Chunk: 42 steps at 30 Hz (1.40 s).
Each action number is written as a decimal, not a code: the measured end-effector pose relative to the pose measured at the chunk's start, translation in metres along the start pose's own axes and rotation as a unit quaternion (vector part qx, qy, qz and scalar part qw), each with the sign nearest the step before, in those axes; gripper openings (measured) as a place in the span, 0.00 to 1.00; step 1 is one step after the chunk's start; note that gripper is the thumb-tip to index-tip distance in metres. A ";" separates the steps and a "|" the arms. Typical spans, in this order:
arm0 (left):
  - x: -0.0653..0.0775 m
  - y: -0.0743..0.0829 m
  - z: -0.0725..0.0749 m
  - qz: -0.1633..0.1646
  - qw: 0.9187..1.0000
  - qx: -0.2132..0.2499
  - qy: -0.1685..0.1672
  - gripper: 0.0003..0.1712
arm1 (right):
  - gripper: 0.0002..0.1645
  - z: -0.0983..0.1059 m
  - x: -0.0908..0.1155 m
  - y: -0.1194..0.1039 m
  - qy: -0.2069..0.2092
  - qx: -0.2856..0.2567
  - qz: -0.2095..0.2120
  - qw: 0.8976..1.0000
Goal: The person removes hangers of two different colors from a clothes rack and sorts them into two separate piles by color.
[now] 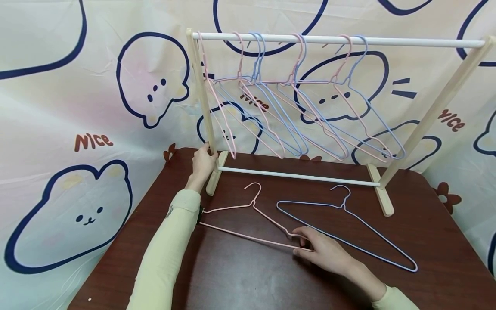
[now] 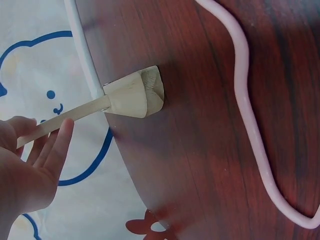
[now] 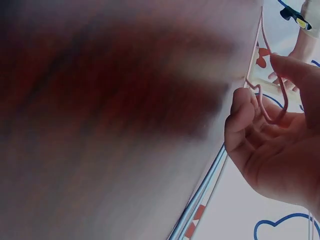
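"Why stand the rack (image 1: 319, 39) along the worktop (image 1: 240, 275)'s back?"

"Perhaps for room in front, where a blue hanger (image 1: 343, 206) lies beside a pink hanger (image 1: 253, 202)."

"And each grip?"

"Left hand (image 1: 203, 163): curled round the rack's post (image 1: 202, 94) (steadying it, I'd guess). Right hand (image 1: 329, 252): pinching the pink hanger's corner, probably for control."

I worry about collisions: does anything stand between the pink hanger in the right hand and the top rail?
Yes: the low bar, and above it other hangers on the top rail, whose right end shows none. The left arm also hides one end of the pink hanger.
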State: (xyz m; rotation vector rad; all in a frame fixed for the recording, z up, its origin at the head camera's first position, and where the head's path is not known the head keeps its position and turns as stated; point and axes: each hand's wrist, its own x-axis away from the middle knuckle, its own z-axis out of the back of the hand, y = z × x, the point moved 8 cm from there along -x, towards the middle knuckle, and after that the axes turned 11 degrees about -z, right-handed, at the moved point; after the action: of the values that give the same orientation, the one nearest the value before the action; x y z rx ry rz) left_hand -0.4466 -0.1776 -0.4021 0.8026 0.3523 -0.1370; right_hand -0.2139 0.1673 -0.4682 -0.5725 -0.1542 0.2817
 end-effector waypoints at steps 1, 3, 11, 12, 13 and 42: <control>0.000 0.000 0.000 -0.002 1.000 0.000 0.000 0.21 | 0.26 0.000 0.000 0.000 0.002 0.007 0.004 1.000; 0.000 0.000 0.001 -0.004 1.000 -0.001 -0.001 0.22 | 0.27 0.001 0.001 0.001 0.001 0.015 0.011 1.000; -0.001 -0.001 0.001 -0.002 1.000 -0.002 -0.003 0.20 | 0.30 0.011 0.005 0.004 0.001 0.045 0.018 0.999; -0.001 -0.001 0.001 -0.002 1.000 -0.002 -0.003 0.20 | 0.30 0.013 0.005 0.004 0.006 0.050 0.017 0.999; -0.001 0.000 0.002 -0.003 1.000 -0.002 -0.002 0.20 | 0.30 0.016 0.006 0.004 0.010 0.054 0.015 0.998; 0.001 -0.003 0.001 0.006 1.000 0.009 -0.010 0.21 | 0.29 0.131 0.025 -0.007 0.302 0.063 0.083 0.948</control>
State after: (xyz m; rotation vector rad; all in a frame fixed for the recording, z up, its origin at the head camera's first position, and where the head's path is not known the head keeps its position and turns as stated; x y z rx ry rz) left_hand -0.4466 -0.1810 -0.4037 0.8198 0.3284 -0.1374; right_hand -0.2176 0.2366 -0.3536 -0.5229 0.5050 0.2660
